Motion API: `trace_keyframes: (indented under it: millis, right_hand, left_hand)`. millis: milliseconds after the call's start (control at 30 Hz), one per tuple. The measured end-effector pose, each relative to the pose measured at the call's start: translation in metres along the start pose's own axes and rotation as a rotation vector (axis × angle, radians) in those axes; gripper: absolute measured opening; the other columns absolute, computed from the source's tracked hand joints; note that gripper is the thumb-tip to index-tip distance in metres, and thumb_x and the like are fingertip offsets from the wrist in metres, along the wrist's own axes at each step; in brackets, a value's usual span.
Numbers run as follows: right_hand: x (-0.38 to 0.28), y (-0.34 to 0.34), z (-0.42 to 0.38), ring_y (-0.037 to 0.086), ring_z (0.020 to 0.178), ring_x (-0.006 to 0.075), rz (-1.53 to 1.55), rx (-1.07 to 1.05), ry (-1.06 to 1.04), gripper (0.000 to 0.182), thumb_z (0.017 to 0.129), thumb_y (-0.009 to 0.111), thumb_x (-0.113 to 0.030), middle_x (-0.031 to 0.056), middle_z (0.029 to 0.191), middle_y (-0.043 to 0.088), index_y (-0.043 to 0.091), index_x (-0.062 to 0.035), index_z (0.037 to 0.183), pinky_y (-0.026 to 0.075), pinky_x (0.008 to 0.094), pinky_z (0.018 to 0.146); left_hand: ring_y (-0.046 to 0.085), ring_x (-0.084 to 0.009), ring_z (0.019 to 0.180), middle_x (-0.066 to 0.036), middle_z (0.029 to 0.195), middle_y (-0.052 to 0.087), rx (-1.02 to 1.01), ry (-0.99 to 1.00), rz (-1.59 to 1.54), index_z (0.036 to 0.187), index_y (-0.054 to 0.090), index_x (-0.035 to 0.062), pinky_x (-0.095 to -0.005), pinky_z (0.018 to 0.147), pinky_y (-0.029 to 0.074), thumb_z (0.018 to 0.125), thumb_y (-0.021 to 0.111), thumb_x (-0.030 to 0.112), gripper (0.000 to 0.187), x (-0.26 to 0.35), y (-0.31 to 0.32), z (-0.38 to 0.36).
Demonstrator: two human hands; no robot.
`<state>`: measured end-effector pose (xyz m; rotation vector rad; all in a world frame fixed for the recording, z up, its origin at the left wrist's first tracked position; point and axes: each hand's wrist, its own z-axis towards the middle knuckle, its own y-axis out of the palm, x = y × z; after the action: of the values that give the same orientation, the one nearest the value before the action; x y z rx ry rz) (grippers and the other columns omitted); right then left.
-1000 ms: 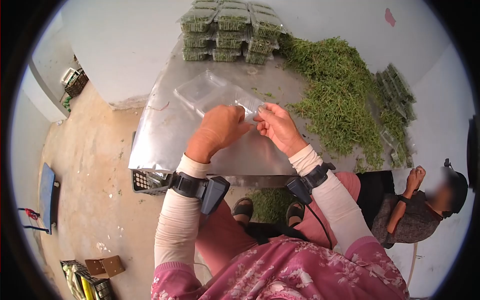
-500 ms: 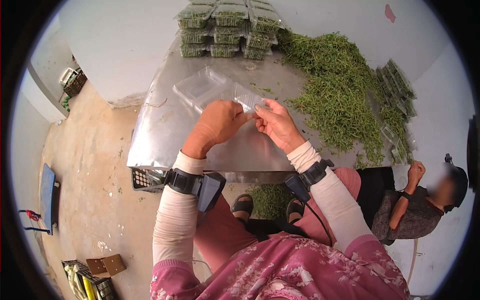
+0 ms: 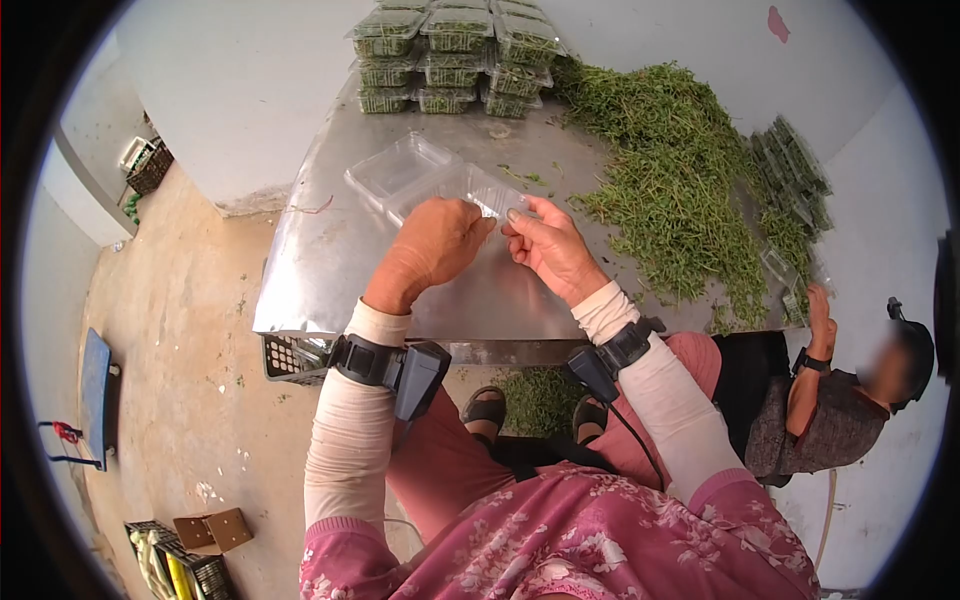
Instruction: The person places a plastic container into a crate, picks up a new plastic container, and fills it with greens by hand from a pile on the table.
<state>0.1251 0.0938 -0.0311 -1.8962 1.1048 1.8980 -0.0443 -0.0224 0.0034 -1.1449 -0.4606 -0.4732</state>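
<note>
- Head view, clock face centred on the frame: clear container (image 3: 405, 168) between 11 and 12 o'clock, lying spread open on the metal table (image 3: 310, 262), one half towards 11, the other towards 12, near edge at the fingers.
- Left hand (image 3: 437, 245), at 11 o'clock: back of the hand upward, fingers curled nearly closed at the container's near side; fingertips partly hidden, so cannot tell whether gripping the plastic.
- Right hand (image 3: 555, 245), near 2 o'clock: thumb and forefinger pinched together on the container's corner, other fingers loosely bent; just beside the left, with a narrow gap between.
- Both forearms in pale sleeves (image 3: 350, 440), black devices (image 3: 423, 380) strapped at the wrists.
- At 12 o'clock, on the far part of the table: stacked packs (image 3: 447, 70) of greens.
- Between 12 and 1: loose sprigs (image 3: 525, 177), just beyond the container.
- At 2: large heap of greens (image 3: 670, 190); farther out, more filled packs (image 3: 790, 170) leaning beside it.
- Between 3 and 4: co-worker (image 3: 825, 420) in dark clothes, one hand (image 3: 821, 318) raised near the table edge.
- At 5, under the table: more greens (image 3: 545, 400), between sandalled feet.
- Between 8 and 9: perforated crate (image 3: 295, 360) below the table edge; well apart, blue trolley (image 3: 96, 400) on the floor.
- Near 8: cardboard box (image 3: 215, 531) touching a dark crate (image 3: 208, 577).
</note>
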Motion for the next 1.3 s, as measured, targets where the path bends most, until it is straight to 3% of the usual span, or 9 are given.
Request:
trace_keyframes:
  millis: [133,233,533,733,800,1033,1133,1300]
  right_hand:
    - [-0.001,0.001,0.0,0.057,0.074,0.0106,-0.008,-0.017,0.004,0.042,0.095,0.068,-0.019,0.0049,0.094,0.062,0.048,-0.0036,0.129,0.045,0.0249,0.063]
    - [-0.003,0.005,-0.002,0.057,0.075,0.0102,-0.033,-0.025,0.02,0.039,0.095,0.068,-0.019,0.0042,0.095,0.062,0.048,-0.0053,0.126,0.045,0.0249,0.065]
    - [-0.01,0.02,-0.009,0.058,0.073,0.0102,-0.12,0.049,0.035,0.042,0.093,0.07,-0.019,0.0033,0.094,0.062,0.047,-0.0058,0.126,0.045,0.0258,0.064]
    - [-0.016,0.029,-0.012,0.059,0.073,0.0124,-0.103,0.106,0.109,0.044,0.089,0.068,-0.016,0.0038,0.095,0.061,0.046,-0.0061,0.126,0.045,0.028,0.062]
    - [-0.016,0.03,-0.011,0.06,0.072,0.0145,-0.122,0.135,0.125,0.049,0.086,0.067,-0.016,0.005,0.096,0.06,0.046,-0.0047,0.129,0.045,0.0304,0.062]
    - [-0.01,0.026,-0.009,0.06,0.072,0.0157,-0.161,0.155,0.161,0.04,0.085,0.06,-0.018,0.0078,0.096,0.06,0.044,-0.0052,0.119,0.046,0.0322,0.062]
    - [-0.008,0.024,-0.007,0.06,0.072,0.0163,-0.157,0.144,0.174,0.034,0.085,0.061,-0.018,0.0083,0.096,0.061,0.045,-0.0061,0.113,0.047,0.0327,0.063]
    - [-0.01,0.028,-0.006,0.06,0.071,0.0152,-0.121,0.156,0.192,0.026,0.089,0.061,-0.018,0.0057,0.092,0.062,0.051,-0.0094,0.112,0.047,0.0307,0.061]
  left_hand:
    - [0.06,-0.0449,0.068,-0.025,0.071,0.061,0.074,0.046,0.039,0.082,0.06,-0.0033,-0.0474,0.062,0.048,0.094,0.058,0.019,0.025,-0.006,0.007,0.002]
    - [0.063,-0.0467,0.077,-0.027,0.078,0.065,0.021,-0.015,0.052,0.083,0.062,-0.0011,-0.0531,0.07,0.05,0.095,0.055,0.023,0.028,-0.002,0.003,0.003]
    - [0.063,-0.0465,0.076,-0.026,0.077,0.065,0.013,-0.062,-0.009,0.081,0.061,-0.0005,-0.0532,0.069,0.05,0.095,0.055,0.021,0.027,-0.001,0.0,0.003]
    - [0.064,-0.0422,0.069,-0.023,0.072,0.064,0.103,0.064,0.099,0.082,0.059,-0.0016,-0.0488,0.063,0.048,0.095,0.055,0.019,0.025,-0.005,0.008,0.002]
    - [0.065,-0.0434,0.074,-0.024,0.076,0.066,0.049,0.011,0.141,0.085,0.062,-0.0002,-0.0506,0.068,0.051,0.094,0.055,0.019,0.022,-0.002,0.009,0.001]
    - [0.069,-0.04,0.078,-0.022,0.081,0.07,-0.074,-0.111,0.354,0.092,0.065,0.0013,-0.0491,0.071,0.055,0.09,0.058,0.018,0.018,0.024,0.008,-0.002]
    - [0.065,-0.0435,0.071,-0.023,0.072,0.066,0.036,-0.064,0.313,0.088,0.061,0.0008,-0.051,0.064,0.052,0.093,0.056,0.018,0.018,0.015,0.015,-0.002]
    - [0.066,-0.0428,0.071,-0.022,0.072,0.067,0.074,-0.109,0.307,0.09,0.06,0.0,-0.0507,0.064,0.052,0.094,0.055,0.018,0.019,0.019,0.012,-0.003]
